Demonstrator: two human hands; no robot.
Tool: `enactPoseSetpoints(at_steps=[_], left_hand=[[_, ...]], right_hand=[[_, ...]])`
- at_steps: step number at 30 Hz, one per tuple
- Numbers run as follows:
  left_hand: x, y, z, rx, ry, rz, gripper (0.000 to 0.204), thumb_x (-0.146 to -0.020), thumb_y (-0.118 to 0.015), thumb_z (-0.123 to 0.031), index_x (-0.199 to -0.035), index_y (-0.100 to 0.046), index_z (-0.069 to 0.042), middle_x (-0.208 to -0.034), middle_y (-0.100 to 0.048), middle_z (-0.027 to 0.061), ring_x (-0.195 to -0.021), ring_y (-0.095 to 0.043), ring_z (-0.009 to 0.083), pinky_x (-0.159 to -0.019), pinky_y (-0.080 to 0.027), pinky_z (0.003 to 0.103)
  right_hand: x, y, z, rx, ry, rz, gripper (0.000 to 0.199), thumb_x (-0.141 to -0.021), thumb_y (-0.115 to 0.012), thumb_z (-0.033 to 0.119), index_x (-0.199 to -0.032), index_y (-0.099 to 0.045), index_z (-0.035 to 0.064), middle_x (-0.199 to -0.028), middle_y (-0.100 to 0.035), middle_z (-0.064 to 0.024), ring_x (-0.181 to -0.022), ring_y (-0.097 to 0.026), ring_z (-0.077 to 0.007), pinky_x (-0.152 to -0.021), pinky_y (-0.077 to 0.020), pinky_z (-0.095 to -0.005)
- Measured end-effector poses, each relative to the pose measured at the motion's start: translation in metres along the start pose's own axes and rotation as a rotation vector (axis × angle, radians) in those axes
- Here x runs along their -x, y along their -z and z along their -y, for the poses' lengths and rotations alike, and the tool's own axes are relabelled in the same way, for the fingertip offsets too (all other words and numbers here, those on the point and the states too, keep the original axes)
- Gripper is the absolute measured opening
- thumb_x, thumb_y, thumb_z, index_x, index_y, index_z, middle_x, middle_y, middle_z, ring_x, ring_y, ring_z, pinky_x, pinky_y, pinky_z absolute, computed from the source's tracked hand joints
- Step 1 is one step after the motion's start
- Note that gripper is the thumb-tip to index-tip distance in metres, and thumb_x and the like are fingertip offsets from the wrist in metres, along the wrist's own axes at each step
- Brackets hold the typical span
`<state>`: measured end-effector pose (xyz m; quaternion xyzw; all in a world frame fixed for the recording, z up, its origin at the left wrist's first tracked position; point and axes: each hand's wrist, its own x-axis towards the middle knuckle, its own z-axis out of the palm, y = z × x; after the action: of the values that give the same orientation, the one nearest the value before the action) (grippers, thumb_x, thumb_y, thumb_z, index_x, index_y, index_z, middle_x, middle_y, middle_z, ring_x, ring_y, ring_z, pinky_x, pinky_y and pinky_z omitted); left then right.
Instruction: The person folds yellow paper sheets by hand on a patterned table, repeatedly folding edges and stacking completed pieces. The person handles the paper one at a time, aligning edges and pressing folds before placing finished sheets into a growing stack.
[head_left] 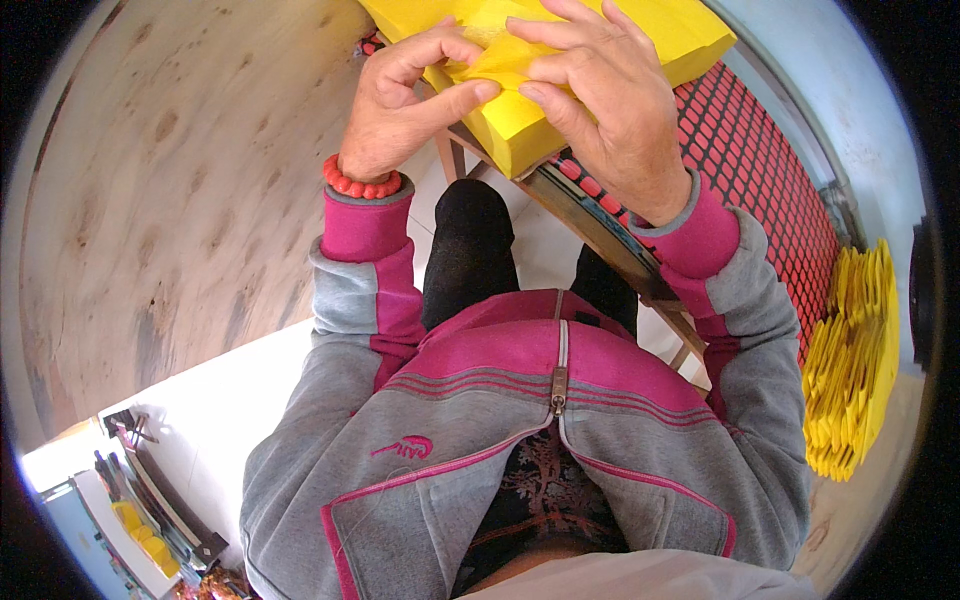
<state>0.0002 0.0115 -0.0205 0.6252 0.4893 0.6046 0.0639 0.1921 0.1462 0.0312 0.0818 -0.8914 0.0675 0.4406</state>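
Note:
A yellow paper sheet is creased up between my hands, on top of a thick yellow block that looks like stacked paper. My left hand, with a red beaded bracelet at its wrist, pinches the sheet between thumb and curled fingers. From the other side, my right hand presses its thumb and forefinger on the same sheet, its other fingers raised. Both thumbs come close together at the near fold. The block rests on a wooden-edged table at the top of the view, and its far part is cut off.
A red and black patterned mat covers the table to the right. Folded yellow papers stand packed in a row at the far right. A large wooden board fills the left. A shelf with yellow items is at lower left.

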Motion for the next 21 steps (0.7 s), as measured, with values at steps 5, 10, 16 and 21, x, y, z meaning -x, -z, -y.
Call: enactPoseSetpoints(at_steps=[5,10,16,21], left_hand=[[0.0,0.0,-0.002,0.029,0.0,0.007,0.018,-0.085,-0.081,-0.007,-0.098,-0.069,-0.004,-0.102,-0.07,0.0018,-0.1,-0.061,0.0128,-0.094,-0.047,0.029],[0.0,-0.003,-0.006,0.041,0.0,-0.005,0.019,-0.085,-0.081,-0.008,-0.098,-0.069,-0.004,-0.102,-0.07,0.0022,-0.1,-0.061,0.0131,-0.093,-0.047,0.029],[-0.001,-0.002,-0.004,0.011,-0.041,0.003,0.02,-0.084,-0.083,-0.011,-0.098,-0.069,-0.005,-0.103,-0.071,0.0027,-0.099,-0.062,0.0129,-0.094,-0.047,0.03],[0.001,-0.002,-0.001,0.02,-0.023,-0.004,0.021,-0.084,-0.083,-0.012,-0.099,-0.069,-0.005,-0.101,-0.072,0.0028,-0.099,-0.062,0.0128,-0.097,-0.046,0.031]], right_hand=[[0.001,-0.01,-0.003,-0.032,0.052,-0.098,0.014,-0.087,-0.075,0.015,-0.088,-0.063,0.0075,-0.118,-0.072,-0.0099,-0.121,-0.064,-0.0348,-0.105,-0.0436,-0.0527],[0.001,-0.011,-0.004,-0.015,0.045,-0.056,0.014,-0.086,-0.074,0.014,-0.086,-0.062,0.0072,-0.117,-0.072,-0.0104,-0.118,-0.065,-0.0356,-0.104,-0.0447,-0.053],[-0.001,-0.004,0.001,-0.071,-0.034,0.001,0.016,-0.084,-0.076,0.013,-0.084,-0.061,0.0068,-0.114,-0.073,-0.0116,-0.118,-0.066,-0.036,-0.104,-0.0446,-0.0529],[-0.003,-0.003,0.001,-0.118,-0.073,0.03,0.019,-0.082,-0.078,0.013,-0.083,-0.061,0.0068,-0.114,-0.073,-0.0125,-0.118,-0.066,-0.0372,-0.104,-0.0445,-0.053]])
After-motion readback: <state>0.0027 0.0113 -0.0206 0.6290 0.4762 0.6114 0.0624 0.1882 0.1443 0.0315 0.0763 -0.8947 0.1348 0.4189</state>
